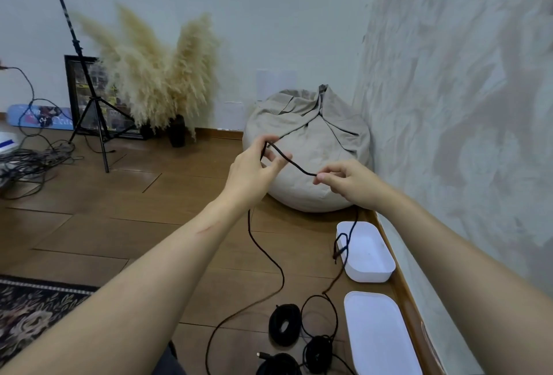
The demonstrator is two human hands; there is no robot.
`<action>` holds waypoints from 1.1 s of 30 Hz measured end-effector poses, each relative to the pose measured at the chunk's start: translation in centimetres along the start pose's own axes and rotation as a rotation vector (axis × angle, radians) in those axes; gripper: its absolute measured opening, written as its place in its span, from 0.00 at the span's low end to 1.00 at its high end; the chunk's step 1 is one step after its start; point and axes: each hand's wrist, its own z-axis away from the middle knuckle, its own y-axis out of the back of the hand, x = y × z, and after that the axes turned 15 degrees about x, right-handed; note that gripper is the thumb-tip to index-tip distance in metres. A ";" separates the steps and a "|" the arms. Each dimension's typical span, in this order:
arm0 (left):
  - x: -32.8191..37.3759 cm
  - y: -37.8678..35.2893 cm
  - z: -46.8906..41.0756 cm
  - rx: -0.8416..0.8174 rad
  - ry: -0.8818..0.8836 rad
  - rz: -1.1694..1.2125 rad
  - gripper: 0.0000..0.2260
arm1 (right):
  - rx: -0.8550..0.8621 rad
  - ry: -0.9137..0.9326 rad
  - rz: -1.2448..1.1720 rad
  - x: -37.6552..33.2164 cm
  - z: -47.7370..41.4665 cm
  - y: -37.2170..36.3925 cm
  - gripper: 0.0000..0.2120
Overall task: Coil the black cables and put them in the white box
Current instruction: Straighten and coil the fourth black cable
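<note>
I can read nothing here: the blue board (pixel 45 117) leaning at the far wall's foot carries marks too blurred for me to make out, and the framed picture (pixel 78 90) beside it shows only unreadable yellow patches

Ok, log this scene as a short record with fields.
left hand: pinches the black cable
right hand: pinches the same cable
black cable: spans both hands, rest trails onto the floor
white box: open, a cable strand across its rim
lid: on the floor, off the box
coiled cables: bundles beside the lid
</note>
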 end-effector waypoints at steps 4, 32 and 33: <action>-0.4 0.4 0.0 -0.046 -0.040 0.004 0.18 | 0.029 0.017 0.062 0.3 -0.1 0.0 0.10; 0.7 -1.2 1.9 -0.296 -0.318 -0.336 0.16 | 0.001 -0.045 0.001 -1.0 0.3 0.5 0.12; 1.4 -1.9 2.4 -0.336 -0.348 -0.319 0.13 | -0.012 -0.015 0.008 -1.5 0.3 0.1 0.12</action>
